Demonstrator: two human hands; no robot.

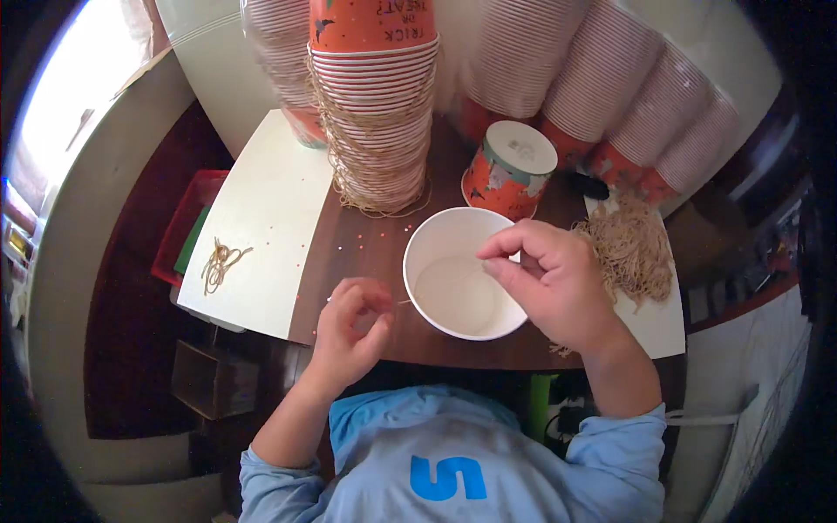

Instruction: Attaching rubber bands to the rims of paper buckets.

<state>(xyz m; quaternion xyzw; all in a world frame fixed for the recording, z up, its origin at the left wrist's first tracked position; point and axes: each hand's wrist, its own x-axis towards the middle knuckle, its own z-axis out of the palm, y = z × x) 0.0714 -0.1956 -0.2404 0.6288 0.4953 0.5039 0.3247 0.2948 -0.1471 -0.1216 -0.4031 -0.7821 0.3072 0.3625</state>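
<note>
In front of me a white-lined paper bucket (pixel 423 261) stands with its open mouth up. A short bit of thin tan cord (pixel 404 302) sticks out at the left side of its rim. Just left of it is my left hand (pixel 349 331), its fingers curled and blurred, with a gap between thumb and fingers. Over the bucket's right side, my right hand (pixel 554 275) pinches thumb and forefinger together. A faint thin line of cord seems to run inside the bucket to this pinch; its end is hidden.
An orange patterned bucket (pixel 506 179) stands upside down behind. A tall nested stack (pixel 384 105) has cord loops hanging round it; more wrapped stacks (pixel 602 70) line the back. A tan cord heap (pixel 623 248) lies right, a few cords (pixel 222 264) left. Small dots scatter the table (pixel 366 279).
</note>
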